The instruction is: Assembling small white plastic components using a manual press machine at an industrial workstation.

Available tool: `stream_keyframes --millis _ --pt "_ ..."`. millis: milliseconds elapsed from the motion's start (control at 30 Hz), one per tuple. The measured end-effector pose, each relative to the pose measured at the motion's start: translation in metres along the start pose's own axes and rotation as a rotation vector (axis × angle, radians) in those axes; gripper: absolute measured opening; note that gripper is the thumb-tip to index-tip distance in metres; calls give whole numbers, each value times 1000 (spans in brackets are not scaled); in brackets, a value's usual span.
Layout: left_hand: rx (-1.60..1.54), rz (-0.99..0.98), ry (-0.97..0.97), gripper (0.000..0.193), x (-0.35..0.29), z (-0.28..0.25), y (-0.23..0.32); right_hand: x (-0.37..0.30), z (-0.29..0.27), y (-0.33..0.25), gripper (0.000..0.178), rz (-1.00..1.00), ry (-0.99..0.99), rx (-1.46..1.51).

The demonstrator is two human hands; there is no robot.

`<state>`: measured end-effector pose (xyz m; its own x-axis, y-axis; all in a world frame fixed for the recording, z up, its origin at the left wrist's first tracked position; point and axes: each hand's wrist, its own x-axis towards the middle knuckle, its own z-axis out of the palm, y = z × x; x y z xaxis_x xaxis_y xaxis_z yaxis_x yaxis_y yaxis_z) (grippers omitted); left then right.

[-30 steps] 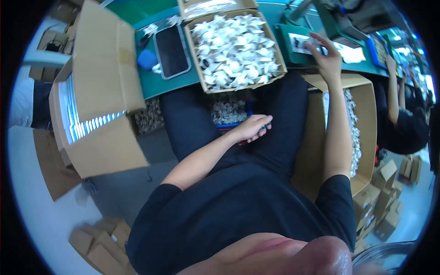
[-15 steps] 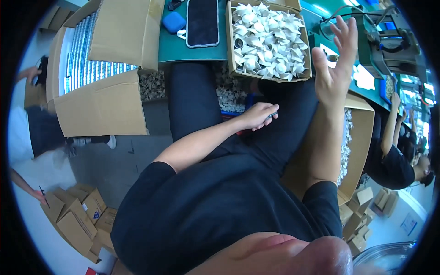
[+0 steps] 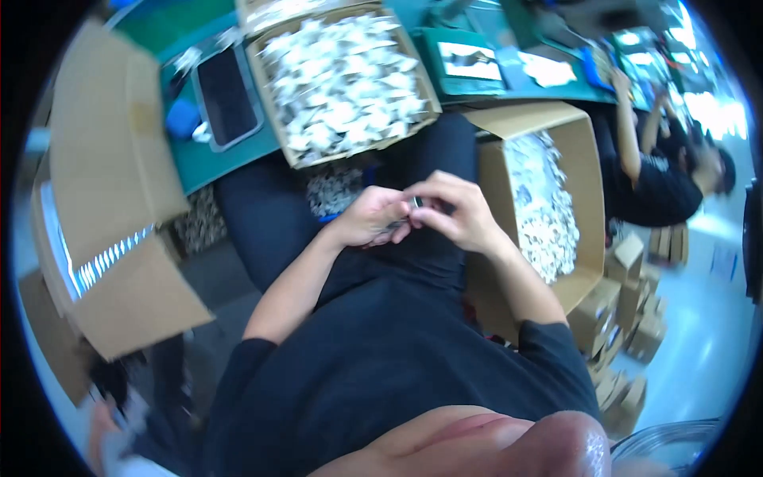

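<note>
Lowered from the counter (image 3: 195,163), the right hand (image 3: 459,208) pinches a small glinting piece (image 3: 416,203) above the lap (image 3: 433,269); the left hand (image 3: 372,216) curls its fingers alongside, their hold unclear. Spiky white parts (image 3: 342,79) fill a cardboard box (image 3: 429,91) at the counter's front edge.

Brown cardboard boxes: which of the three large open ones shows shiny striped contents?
The leftmost brown cardboard box: shiny, bluish-white strips show inside, whereas the middle box and right-hand box hold heaped white pieces.

The scene was viewed from the person's head through a wide fisheye camera, pointed steeply down; the left hand (image 3: 372,216) and right hand (image 3: 461,211) were framed fairly near, the green table (image 3: 199,168) farther off.
</note>
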<state>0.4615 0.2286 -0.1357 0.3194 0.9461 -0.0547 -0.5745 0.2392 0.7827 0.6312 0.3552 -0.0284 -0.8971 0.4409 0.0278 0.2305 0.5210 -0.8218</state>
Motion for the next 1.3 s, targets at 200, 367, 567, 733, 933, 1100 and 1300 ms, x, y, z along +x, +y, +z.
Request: stream_keyframes --millis 200,367,567,733,933,1100,1300 --pt "-57 -11 8 54 12 1 -12 55 -95 31 27 61 569 -330" --pt "26 -70 46 55 26 8 -20 113 -123 88 38 173 545 -507" --pt "152 -114 266 54 11 -4 -20 134 -116 68 41 203 456 -455" --pt "156 -166 200 53 44 5 -28 112 -143 110 38 45 484 -307" --pt "168 -129 319 50 18 -3 -24 -42 -225 189 33 388 1120 -637" --pt "139 -194 356 43 35 -7 -23 -216 -210 312 23 657 806 -992" --pt "139 -235 350 41 29 -9 -27 -227 -201 318 24 697 537 -1053"
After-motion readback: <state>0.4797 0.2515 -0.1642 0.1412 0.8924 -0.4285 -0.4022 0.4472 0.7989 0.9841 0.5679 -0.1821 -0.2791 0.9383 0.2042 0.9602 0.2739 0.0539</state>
